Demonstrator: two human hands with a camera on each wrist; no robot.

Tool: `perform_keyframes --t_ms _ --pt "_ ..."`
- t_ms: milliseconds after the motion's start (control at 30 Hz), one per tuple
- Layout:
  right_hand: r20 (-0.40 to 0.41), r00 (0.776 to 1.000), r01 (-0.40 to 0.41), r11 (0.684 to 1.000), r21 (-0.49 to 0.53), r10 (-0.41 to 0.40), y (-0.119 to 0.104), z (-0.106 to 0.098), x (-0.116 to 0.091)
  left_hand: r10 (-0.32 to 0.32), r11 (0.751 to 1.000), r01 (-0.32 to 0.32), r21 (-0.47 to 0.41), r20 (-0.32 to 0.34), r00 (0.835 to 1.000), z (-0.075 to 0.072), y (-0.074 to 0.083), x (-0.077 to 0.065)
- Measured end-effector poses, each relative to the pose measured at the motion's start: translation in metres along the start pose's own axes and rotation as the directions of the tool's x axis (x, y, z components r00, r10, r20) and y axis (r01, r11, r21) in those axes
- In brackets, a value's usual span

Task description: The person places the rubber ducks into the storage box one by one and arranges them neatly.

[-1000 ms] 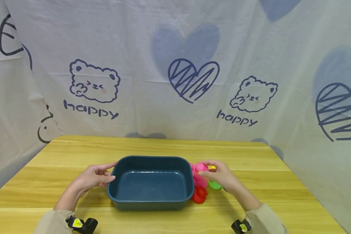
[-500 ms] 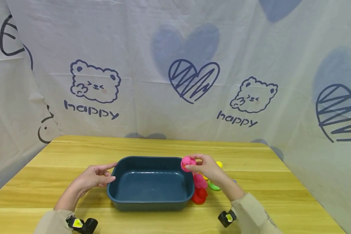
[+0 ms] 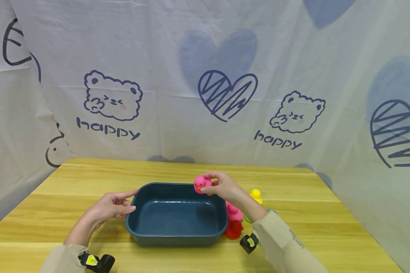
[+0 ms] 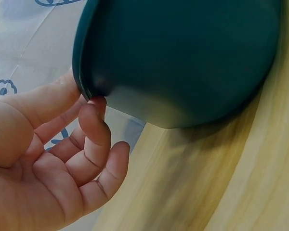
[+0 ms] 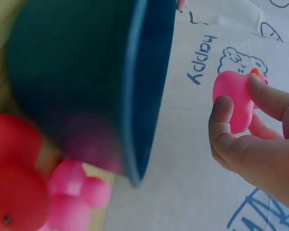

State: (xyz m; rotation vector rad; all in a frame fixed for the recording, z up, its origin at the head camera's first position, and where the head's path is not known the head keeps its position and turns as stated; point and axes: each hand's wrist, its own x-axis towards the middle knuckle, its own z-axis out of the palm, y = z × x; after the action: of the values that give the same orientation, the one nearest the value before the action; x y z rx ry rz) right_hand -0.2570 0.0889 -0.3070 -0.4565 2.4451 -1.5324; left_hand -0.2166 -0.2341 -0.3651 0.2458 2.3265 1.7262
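Observation:
A dark blue-green tub (image 3: 177, 223) stands on the wooden table. At its left end my left hand (image 3: 111, 206) holds the rim, thumb and fingertips at the edge; the left wrist view shows the hand (image 4: 62, 159) close up, its other fingers bent loosely. Over the tub's back right rim, my right hand (image 3: 222, 185) pinches a pink rubber duck (image 3: 201, 184) between thumb and fingers. The right wrist view has this duck (image 5: 231, 94) above rim height, its orange beak showing past the thumb.
Against the tub's right end sit a red rubber duck (image 3: 234, 229) and a pink one (image 3: 234, 213). Farther right are a yellow duck (image 3: 256, 196) and bits of green and blue, partly hidden by the right forearm. A printed white cloth (image 3: 171, 132) hangs behind the table.
My right hand has lifted the pink duck from the group on the right and carried it left over the tub's back rim. The left hand and the tub stay in place.

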Motion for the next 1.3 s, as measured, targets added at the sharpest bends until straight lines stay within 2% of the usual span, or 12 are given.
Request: perform_keyframes --t_ms 200,433,600,767,967,1300 --pt "0.07 0.995 0.067 0.997 0.043 -0.07 -0.015 0.014 0.012 0.016 1.0 -0.016 -0.018 0.012 1.0 -0.002 -0.002 -0.001" --pt "0.102 0.986 0.119 0.984 0.131 -0.133 -0.025 0.033 0.026 -0.011 1.0 0.011 -0.003 -0.008 1.0 -0.003 -0.002 -0.002" --pt "0.102 0.987 0.103 0.976 0.193 -0.125 -0.024 0.049 0.037 -0.004 1.0 0.004 -0.005 -0.007 1.0 -0.004 -0.001 -0.002" --pt "0.121 0.99 0.043 0.972 0.231 -0.073 -0.023 0.064 0.044 0.007 1.0 -0.007 -0.009 -0.004 1.0 -0.004 -0.001 -0.002" --pt "0.137 0.99 0.006 0.978 0.21 -0.035 -0.031 0.073 0.049 0.032 0.999 -0.032 0.005 -0.005 0.999 -0.004 0.0 -0.001" --pt "0.167 0.985 0.003 0.987 0.162 -0.03 -0.035 0.082 0.062 0.012 1.0 -0.011 0.017 -0.027 1.0 -0.003 0.0 0.0"
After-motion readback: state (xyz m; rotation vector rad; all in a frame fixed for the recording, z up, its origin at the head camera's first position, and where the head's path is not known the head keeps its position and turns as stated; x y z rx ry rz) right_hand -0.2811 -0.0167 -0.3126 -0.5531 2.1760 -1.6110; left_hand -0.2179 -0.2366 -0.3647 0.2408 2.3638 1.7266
